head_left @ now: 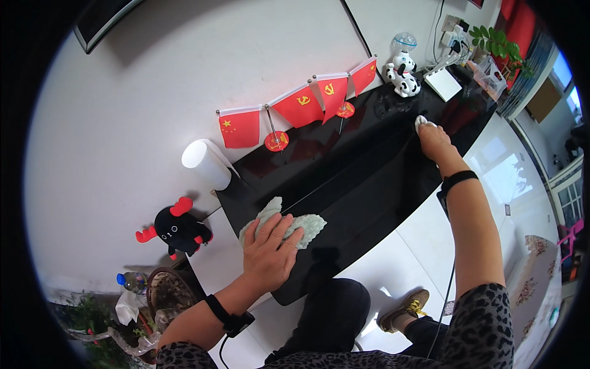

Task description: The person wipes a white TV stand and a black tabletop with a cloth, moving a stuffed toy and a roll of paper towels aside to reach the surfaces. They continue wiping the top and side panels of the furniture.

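My left hand (pixel 272 251) lies flat, fingers spread, on a pale green cloth (pixel 311 228) at the near left end of a glossy black tabletop (pixel 368 184). Over at the far right part of the same top, my right hand (pixel 433 138) is closed on a white cloth (pixel 421 122), most of which the fingers hide. Between the hands and the wall stand small red flags (pixel 295 106) on round red bases. A white paper roll (pixel 207 163) is upright at the left corner.
Behind my right hand are a spotted dog figurine (pixel 404 76), a white router (pixel 442 83), a plastic bag (pixel 489 76) and a potted plant (pixel 498 44). Left of the black top sit a black plush toy (pixel 177 230), a bottle (pixel 133 281) and a brown pot (pixel 168 290).
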`<action>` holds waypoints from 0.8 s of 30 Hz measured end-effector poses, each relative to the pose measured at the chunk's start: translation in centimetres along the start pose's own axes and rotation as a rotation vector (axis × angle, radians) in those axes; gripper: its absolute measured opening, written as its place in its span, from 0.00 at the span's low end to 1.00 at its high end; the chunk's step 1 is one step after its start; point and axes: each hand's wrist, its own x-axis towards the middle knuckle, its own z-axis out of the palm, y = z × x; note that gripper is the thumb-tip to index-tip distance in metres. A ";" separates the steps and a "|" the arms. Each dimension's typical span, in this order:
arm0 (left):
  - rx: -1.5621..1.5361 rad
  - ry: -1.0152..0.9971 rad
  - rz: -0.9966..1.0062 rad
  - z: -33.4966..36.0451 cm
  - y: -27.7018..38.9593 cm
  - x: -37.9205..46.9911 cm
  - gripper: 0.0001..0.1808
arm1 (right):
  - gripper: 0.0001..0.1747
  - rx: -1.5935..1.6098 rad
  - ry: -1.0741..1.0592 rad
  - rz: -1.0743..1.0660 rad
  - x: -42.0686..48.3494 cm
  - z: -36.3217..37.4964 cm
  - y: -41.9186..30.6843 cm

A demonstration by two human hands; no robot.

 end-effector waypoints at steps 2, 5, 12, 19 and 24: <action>0.004 0.000 0.001 0.1 0.1 0.0 0.21 | 0.16 -0.063 0.065 -0.091 -0.8 -0.6 -0.3; 0.017 0.000 0.006 0.1 0.1 0.0 0.21 | 0.18 -0.034 0.244 -0.351 -1.1 -1.3 -5.0; 0.011 -0.019 -0.004 0.2 0.0 0.0 0.22 | 0.24 -0.012 0.153 -0.590 -0.4 -3.0 -16.4; 0.004 -0.021 -0.002 0.1 -0.1 0.0 0.22 | 0.16 0.031 0.074 -0.464 2.1 -3.4 -16.9; 0.001 -0.010 0.001 0.2 -0.2 0.0 0.22 | 0.21 0.004 0.081 -0.474 2.4 -2.8 -16.2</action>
